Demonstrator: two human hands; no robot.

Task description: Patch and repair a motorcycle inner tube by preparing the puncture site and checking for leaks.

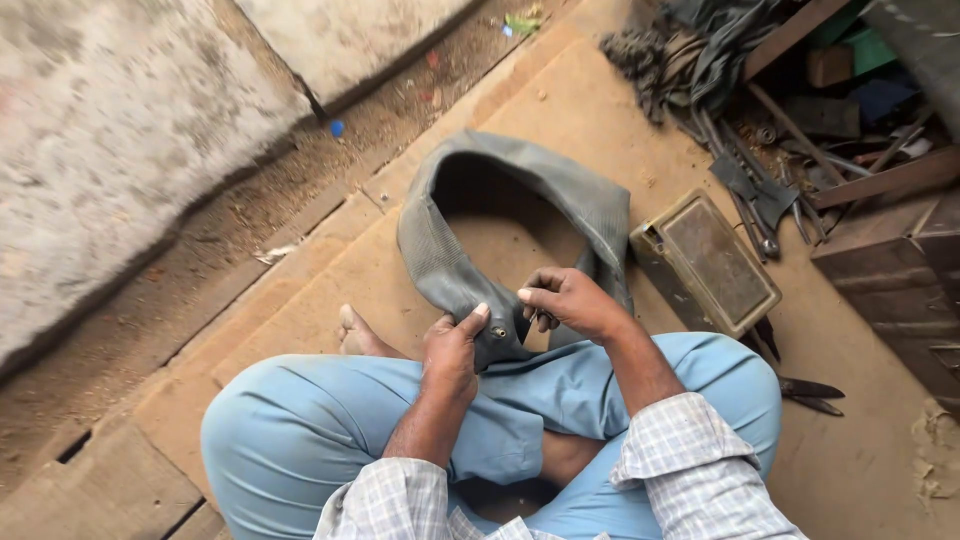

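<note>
Both hands grip the tube: left hand closed on its near bend, thumb pressed flat on the rubber just beside the valve hole; right hand curled, fingertips pinching the rubber fold right of that hole. Nothing else held.

Tube: grey, deflated, flattened loop lying on the wooden floor, far arc away from the person, near bend pulled onto the lap over the blue trousers.

Step, as I read it: inspecting or working the rubber around the valve hole. The next move would need the left thumb to keep the rubber taut while the right fingers work the fold; slack rubber will slip, so the pinch matters more than force.

Pose: person sits cross-legged, both forearms angled forward and inward, wrists meeting over the tube's near bend. Left wrist straight, back of hand up. Right wrist bent inward, knuckles up, fingers tucked under. Checked sleeves pushed back. A bare foot shows left of the tube's near bend.

Around the tube: flat metal box just right of it, near but apart. Pile of rubber strips and tools beyond the box, far right. Cutters right of the lap, well apart from the tube.
</note>
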